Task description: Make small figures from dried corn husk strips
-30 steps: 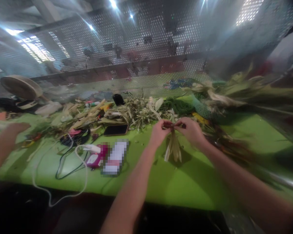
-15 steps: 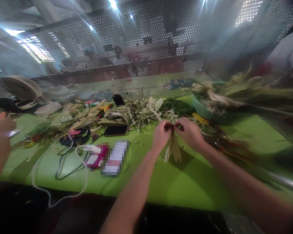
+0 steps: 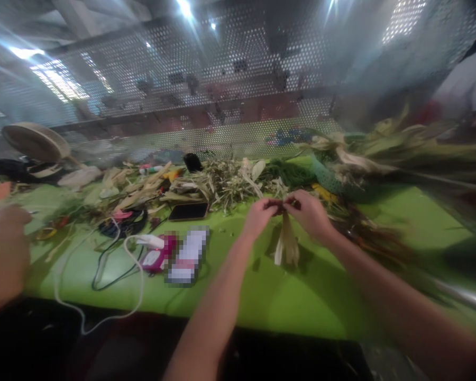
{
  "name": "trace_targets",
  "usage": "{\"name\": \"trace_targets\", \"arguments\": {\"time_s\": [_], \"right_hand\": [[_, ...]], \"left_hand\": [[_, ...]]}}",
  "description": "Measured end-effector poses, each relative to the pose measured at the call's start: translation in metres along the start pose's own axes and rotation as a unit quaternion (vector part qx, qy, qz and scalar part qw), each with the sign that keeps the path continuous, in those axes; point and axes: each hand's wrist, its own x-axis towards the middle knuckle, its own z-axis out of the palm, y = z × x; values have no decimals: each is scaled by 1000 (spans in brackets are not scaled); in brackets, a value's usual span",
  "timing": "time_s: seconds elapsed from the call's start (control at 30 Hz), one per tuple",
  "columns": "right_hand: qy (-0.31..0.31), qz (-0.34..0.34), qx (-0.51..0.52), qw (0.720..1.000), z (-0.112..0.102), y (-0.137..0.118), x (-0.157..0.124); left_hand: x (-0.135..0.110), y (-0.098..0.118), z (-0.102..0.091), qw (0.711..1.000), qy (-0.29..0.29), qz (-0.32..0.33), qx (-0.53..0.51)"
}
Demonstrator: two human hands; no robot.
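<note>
Your left hand (image 3: pixel 257 216) has slid a bit left & its fingers stretch flatter vs 0.5 s ago. The bundle of pale dried leaf strips (image 3: pixel 287 246) now hangs further right, under your right hand (image 3: pixel 309 212). Co-worker's hand (image 3: pixel 8 225), far left, has pulled back & dropped lower.

One husk bundle (image 3: pixel 287 244), one phone (image 3: pixel 188 211)

Bare green table (image 3: pixel 301 301) lies open along the near edge and to the right of the hanging leaf bundle (image 3: pixel 287 246). To the left, a phone (image 3: pixel 188 211), a pink device (image 3: pixel 154 259) and looping cables (image 3: pixel 115 254) clutter the surface, with another person's hand (image 3: pixel 8 248) at the far left. A heap of dried leaves (image 3: pixel 222 182), a green basket (image 3: pixel 327 177) and a perforated screen (image 3: pixel 222 106) close off the back.
</note>
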Motion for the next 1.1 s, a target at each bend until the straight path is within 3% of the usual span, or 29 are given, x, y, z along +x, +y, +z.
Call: {"name": "trace_targets", "arguments": {"time_s": [0.23, 0.8, 1.1], "right_hand": [[-3, 31, 57, 998, 3, 5, 1], [-14, 23, 38, 999, 1, 2, 0], [-46, 112, 163, 979, 0, 8, 1]], "left_hand": [[2, -2, -1, 997, -5, -25, -73], [4, -11, -2, 1000, 13, 15, 17], [4, -7, -1, 999, 32, -9, -13]]}}
